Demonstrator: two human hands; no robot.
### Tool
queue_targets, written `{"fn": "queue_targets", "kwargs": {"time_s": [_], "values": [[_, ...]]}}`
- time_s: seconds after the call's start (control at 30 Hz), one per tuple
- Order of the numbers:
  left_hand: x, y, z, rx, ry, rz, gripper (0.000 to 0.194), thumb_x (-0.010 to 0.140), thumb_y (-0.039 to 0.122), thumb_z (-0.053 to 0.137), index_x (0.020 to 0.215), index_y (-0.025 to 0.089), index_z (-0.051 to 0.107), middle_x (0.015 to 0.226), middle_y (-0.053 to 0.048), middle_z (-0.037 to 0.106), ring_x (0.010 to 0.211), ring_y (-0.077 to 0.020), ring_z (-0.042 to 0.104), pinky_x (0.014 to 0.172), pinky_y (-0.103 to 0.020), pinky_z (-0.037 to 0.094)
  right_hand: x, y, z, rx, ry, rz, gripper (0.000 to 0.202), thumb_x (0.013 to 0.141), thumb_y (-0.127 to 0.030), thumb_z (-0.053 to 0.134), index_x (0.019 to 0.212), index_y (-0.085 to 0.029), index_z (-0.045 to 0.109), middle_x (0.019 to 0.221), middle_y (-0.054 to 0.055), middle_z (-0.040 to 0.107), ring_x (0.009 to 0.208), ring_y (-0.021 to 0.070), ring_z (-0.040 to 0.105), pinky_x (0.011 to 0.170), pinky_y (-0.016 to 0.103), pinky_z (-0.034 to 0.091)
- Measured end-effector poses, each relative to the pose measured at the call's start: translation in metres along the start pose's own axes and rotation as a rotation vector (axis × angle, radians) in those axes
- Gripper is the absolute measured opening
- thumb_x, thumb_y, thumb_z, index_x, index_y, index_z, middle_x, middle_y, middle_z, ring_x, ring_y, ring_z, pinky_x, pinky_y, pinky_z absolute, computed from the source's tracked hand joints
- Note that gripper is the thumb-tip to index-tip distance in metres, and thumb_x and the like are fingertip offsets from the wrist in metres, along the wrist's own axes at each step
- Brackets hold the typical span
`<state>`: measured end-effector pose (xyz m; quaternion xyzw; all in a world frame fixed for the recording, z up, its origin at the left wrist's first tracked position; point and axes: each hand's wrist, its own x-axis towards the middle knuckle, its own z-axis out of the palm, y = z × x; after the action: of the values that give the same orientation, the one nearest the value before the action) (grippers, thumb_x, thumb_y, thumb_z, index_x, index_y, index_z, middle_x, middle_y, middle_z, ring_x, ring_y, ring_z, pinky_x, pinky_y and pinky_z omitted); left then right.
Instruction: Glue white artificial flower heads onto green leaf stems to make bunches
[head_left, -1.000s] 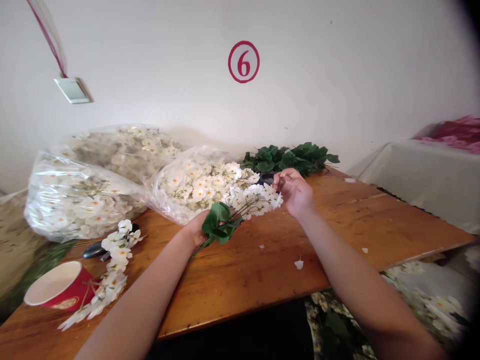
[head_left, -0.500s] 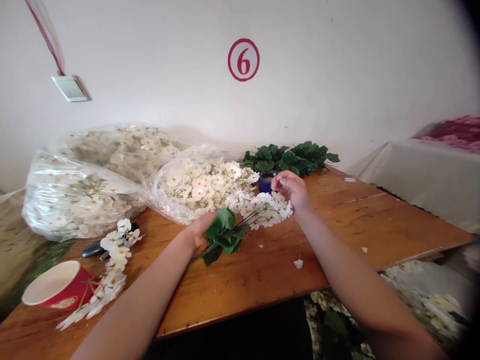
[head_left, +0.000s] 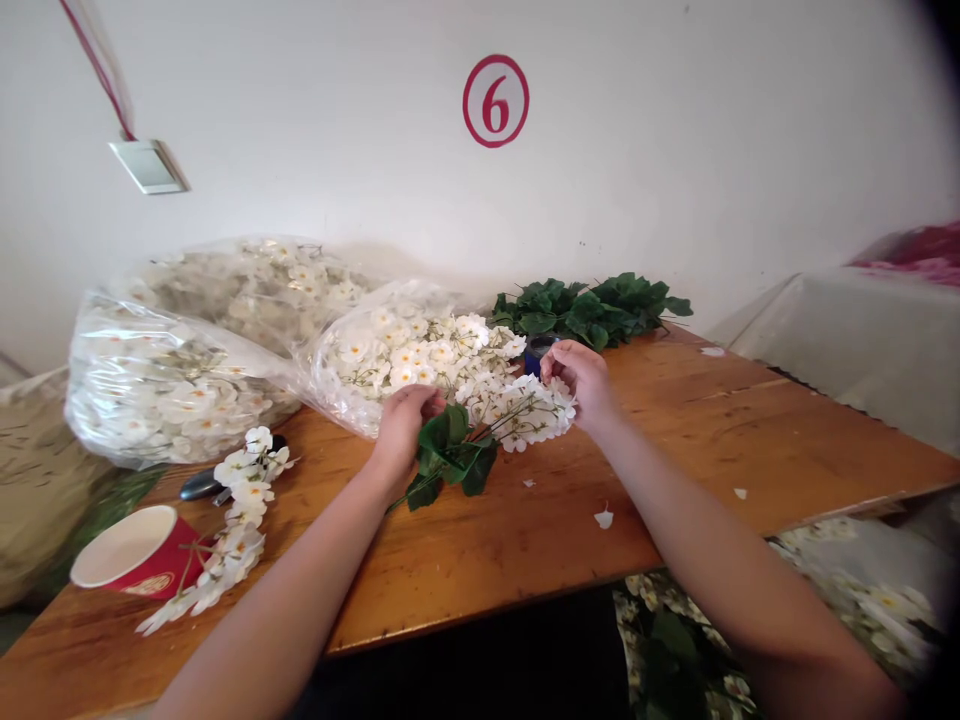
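A spray of white artificial flowers (head_left: 536, 412) with a cluster of green leaves (head_left: 454, 455) on its stems lies slantwise between my hands, low over the table. My left hand (head_left: 405, 425) is bent around the leafy end, fingers curled over the top and thumb hidden. The bare stem ends stick out below that wrist. At the blossom end, my right hand (head_left: 586, 380) has its fingers drawn together against the outer flowers; their exact grip is partly hidden. Just behind these fingers stands a dark blue roll (head_left: 541, 352), perhaps tape.
Clear plastic bags (head_left: 180, 390) of white flowers fill the back left. Green leaf bunches (head_left: 600, 308) lie by the wall. A red paper cup (head_left: 142, 555), a loose flower spray (head_left: 244, 520) and a dark-handled tool (head_left: 202, 485) sit left. Fallen petals (head_left: 604, 518) dot the wooden table (head_left: 705, 430).
My left hand has risen from beneath the stems to above the leaves. The spray has shifted slightly left on the table side, and my right hand stays at its blossoms. The view has tilted slightly.
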<state>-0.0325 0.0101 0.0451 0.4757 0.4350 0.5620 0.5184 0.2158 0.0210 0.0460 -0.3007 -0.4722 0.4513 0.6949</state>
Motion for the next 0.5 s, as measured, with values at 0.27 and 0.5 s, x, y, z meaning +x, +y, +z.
{"fn": "queue_targets", "kwargs": {"time_s": [0.27,0.5], "values": [[-0.05,0.036,0.011,0.815,-0.315,0.872,0.019,0.083,0.026,0.06,0.101,0.021,0.065,0.11,-0.009,0.063,0.108,-0.0233,0.055,0.098,-0.035,0.04,-0.001,0.006,0.005,-0.158,0.07,0.067,0.014,0.072,-0.027,0.063,0.062,-0.019,0.059,0.06,0.001,0.058,0.049,0.0093,0.047,0.043,0.022,0.035],[-0.037,0.007,0.014,1.282,-0.515,0.516,0.016,0.076,0.029,0.067,0.088,0.02,0.064,0.087,-0.009,0.062,0.085,-0.027,0.057,0.078,-0.037,0.044,0.002,0.018,-0.001,-0.246,0.096,0.066,0.011,0.071,-0.024,0.058,0.061,-0.019,0.055,0.061,0.0,0.06,0.044,0.0081,0.043,0.039,0.022,0.03]]}}
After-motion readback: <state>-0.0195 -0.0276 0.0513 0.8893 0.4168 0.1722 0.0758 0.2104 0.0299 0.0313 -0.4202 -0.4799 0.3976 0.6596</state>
